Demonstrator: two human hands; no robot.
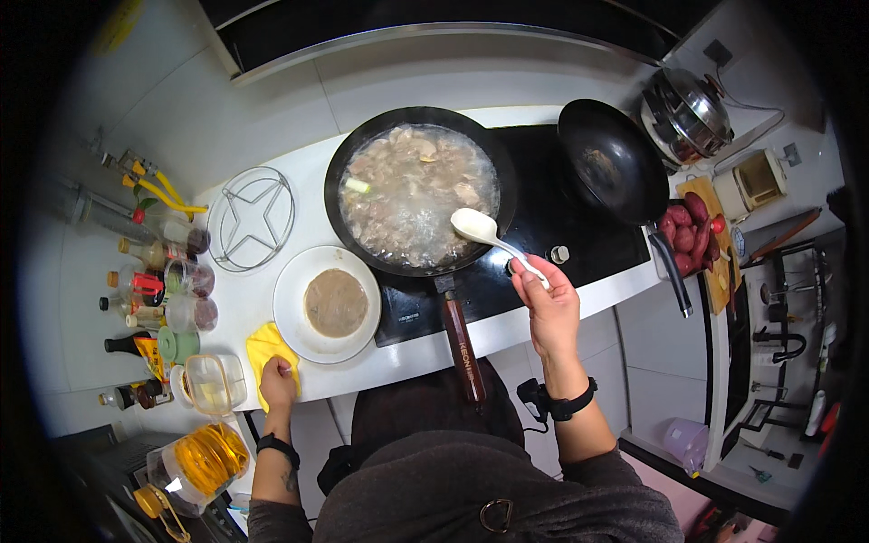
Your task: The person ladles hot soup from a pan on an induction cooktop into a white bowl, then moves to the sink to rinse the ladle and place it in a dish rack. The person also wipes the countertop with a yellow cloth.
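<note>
My right hand (551,305) grips the handle of a white spoon (475,225), whose bowl is over the near right edge of a black wok (336,224). In the wok, pieces of meat (414,156) lie in bubbling, cloudy liquid, with a pale green piece at the left. The wok's brown handle (465,353) points towards me. My left hand (279,383) rests closed on a yellow cloth (268,343) at the counter's front edge. Beside it stands a white plate (288,305) holding greyish-brown liquid (336,303).
An empty black pan (611,170) sits on the cooktop's right side. Beyond it are a steel pot (689,112) and reddish-purple tubers (684,234). A wire rack (252,218), jars (192,312), a plastic container (216,384) and an oil jug (204,461) stand at the left.
</note>
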